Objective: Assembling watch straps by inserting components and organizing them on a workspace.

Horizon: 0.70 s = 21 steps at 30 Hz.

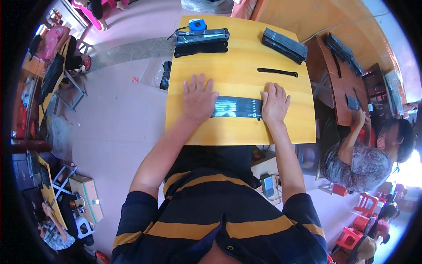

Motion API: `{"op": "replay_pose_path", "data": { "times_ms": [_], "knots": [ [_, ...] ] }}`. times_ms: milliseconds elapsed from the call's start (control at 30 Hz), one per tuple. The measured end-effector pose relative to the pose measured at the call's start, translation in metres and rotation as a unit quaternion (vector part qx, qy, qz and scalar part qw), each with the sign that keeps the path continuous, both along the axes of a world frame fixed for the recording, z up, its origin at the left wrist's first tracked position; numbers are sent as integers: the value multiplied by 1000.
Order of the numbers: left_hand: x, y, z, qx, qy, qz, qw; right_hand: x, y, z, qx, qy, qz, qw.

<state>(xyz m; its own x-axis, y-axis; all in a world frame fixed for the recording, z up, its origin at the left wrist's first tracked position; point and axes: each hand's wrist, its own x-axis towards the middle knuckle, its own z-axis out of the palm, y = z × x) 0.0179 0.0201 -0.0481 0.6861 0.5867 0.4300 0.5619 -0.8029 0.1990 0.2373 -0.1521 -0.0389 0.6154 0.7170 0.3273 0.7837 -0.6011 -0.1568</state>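
Note:
A flat plastic-wrapped pack of black straps [236,107] lies crosswise on the yellow table [237,81], near its front edge. My left hand [200,102] rests palm down at the pack's left end, fingers spread. At the other end my right hand [274,104] lies with fingers stretched forward, its thumb side against the pack. Neither hand is closed round anything. A single loose black strap [278,72] with a looped end lies beyond my right hand.
At the far left of the table are stacked black strap packs [201,42] with a blue tape measure [197,25]. Another pile of packs [285,45] sits far right. A person [360,158] works at a brown table [340,88] to the right. Red stools [349,237] stand lower right.

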Motion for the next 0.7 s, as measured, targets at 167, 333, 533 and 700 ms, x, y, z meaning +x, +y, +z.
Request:
{"op": "replay_pose_path", "data": {
  "times_ms": [167, 333, 533, 700],
  "knots": [
    [-1, 2, 3, -16, -57, -18, 998, -27, 32, 15, 72, -34, 52, 995],
    [5, 3, -8, -8, -63, 0, 998, -97, 89, 9, 86, 15, 145, 986],
    [5, 1, -7, -12, -43, 25, 999, -109, 102, -4, 61, 67, 141, 986],
    [2, 2, -4, -10, -8, 15, 1000, -83, 83, -1, 24, 57, 127, 990]
  ]
}}
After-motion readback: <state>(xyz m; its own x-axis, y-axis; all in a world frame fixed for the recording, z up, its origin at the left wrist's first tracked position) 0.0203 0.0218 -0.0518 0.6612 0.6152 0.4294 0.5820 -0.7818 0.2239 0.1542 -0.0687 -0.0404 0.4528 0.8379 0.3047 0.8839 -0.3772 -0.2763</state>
